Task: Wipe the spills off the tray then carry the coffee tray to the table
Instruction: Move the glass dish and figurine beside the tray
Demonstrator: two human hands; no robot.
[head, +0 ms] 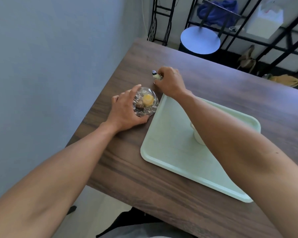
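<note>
A pale green tray (169, 145) lies on the dark wooden table (131, 169), slanting from near right to far left. A white cup (197, 137) stands on it, mostly hidden behind my right forearm. Just left of the tray's far corner stands a clear glass jar (145, 102) with a yellow lid; my left hand (126, 111) is wrapped around its side. Beyond the tray's far corner my right hand (169, 79) is closed on a small object (155, 75) with a black and white tip, resting on the table. No spill shows on the tray's bare surface.
A pale wall (50, 66) runs close along the table's left edge. Behind the table stand a round blue-topped stool (199, 40), a black metal rack (248, 31) with a blue cloth and a white bag, and shoes on the floor.
</note>
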